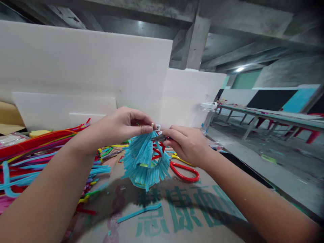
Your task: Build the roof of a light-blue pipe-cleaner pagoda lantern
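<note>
My left hand [131, 122] is closed at the top of a tiered cone [145, 162] made of light blue pipe cleaners, pinching it near a small pale stick end. Fringed strips hang in layers around the cone, and red pieces show through a gap on its right side. In my right hand [186, 143] is a tool with a dark metal tip [159, 137], which looks like pliers; its handles are mostly hidden by my fingers. The tip touches the upper strips, just below my left fingertips. A loose blue pipe cleaner [139, 212] lies in front of the cone.
Red-handled scissors [184, 172] lie right of the cone, by a yellow handle [183, 160]. Colourful pipe cleaners [32, 165] pile up at left on the printed cardboard [187, 216]. A clear bottle [207, 116] and white boards [83, 64] stand behind.
</note>
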Motion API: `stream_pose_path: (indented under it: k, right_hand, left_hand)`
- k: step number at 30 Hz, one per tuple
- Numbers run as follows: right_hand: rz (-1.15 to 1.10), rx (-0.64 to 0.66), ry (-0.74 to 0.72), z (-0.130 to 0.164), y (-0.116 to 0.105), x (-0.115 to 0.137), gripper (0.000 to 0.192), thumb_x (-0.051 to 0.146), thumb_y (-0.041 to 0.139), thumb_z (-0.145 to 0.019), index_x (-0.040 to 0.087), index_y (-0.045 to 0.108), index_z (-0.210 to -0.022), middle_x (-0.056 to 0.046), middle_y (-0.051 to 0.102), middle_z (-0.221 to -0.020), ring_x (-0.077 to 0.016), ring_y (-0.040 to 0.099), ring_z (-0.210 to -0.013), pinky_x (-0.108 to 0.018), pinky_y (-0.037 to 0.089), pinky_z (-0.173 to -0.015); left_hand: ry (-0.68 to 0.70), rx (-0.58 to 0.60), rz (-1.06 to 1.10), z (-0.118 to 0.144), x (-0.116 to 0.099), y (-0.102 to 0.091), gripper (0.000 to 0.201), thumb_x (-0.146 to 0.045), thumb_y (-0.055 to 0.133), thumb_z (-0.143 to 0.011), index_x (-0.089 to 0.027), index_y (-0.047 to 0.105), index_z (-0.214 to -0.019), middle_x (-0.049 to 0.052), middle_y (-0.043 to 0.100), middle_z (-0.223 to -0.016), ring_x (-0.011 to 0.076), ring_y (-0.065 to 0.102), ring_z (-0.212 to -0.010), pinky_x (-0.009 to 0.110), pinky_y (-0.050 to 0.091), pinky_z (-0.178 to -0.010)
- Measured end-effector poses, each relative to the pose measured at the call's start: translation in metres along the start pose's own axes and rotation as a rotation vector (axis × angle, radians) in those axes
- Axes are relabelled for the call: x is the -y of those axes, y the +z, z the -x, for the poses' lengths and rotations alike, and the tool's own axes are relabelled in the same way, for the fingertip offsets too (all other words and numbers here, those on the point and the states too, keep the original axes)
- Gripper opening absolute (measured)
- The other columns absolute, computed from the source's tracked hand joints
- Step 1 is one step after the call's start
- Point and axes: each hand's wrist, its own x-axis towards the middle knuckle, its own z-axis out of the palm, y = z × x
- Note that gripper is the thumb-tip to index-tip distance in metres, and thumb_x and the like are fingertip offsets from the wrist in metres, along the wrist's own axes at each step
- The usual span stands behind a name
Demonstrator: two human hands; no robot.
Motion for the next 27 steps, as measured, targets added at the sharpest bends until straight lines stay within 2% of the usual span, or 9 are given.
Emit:
stream_pose_path:
  k: [11,14,20,27]
  right_hand:
    - [0.021,-0.059,-0.001,0.0004,-0.001,-0.002,0.028,0.032,0.041,-0.103,0.014,0.062,-0.101,-0.005,0.066,-0.077,-0.0138,0.054,-0.062,-0.027,0.032,-0.055]
    - [0.03,-0.04,0.008,-0.0003,-0.0035,-0.0028,0.029,0.031,0.041,-0.102,0.012,0.063,-0.103,-0.005,0.065,-0.077,-0.0146,0.054,-0.062,-0.028,0.032,-0.055]
    - [0.012,0.012,0.01,-0.0033,-0.0069,-0.0004,0.028,0.03,0.041,-0.102,0.014,0.064,-0.101,-0.004,0.065,-0.077,-0.0147,0.056,-0.065,-0.027,0.032,-0.056]
    - [0.045,0.018,-0.005,-0.0016,-0.0064,-0.0027,0.03,0.031,0.042,-0.102,0.013,0.065,-0.1,-0.005,0.066,-0.077,-0.0147,0.055,-0.065,-0.027,0.032,-0.056]
  left_hand:
    - [-0.012,-0.007,-0.003,0.0009,0.0017,-0.0006,0.015,-0.029,0.062,-0.088,-0.018,0.071,-0.091,-0.007,0.046,-0.049,0.0065,0.045,-0.047,0.017,0.036,-0.049]
    - [-0.015,-0.008,-0.002,0.0005,0.0011,-0.0011,0.015,-0.029,0.062,-0.089,-0.017,0.071,-0.09,-0.007,0.044,-0.048,0.0058,0.042,-0.045,0.017,0.034,-0.047]
    - [-0.009,-0.013,-0.024,0.0,0.0024,-0.0008,0.016,-0.03,0.061,-0.089,-0.018,0.071,-0.091,-0.007,0.044,-0.049,0.0055,0.041,-0.044,0.016,0.032,-0.045]
    - [-0.033,-0.014,-0.02,0.0003,0.002,-0.0008,0.016,-0.029,0.062,-0.088,-0.018,0.071,-0.092,-0.007,0.047,-0.05,0.0073,0.047,-0.049,0.018,0.038,-0.052]
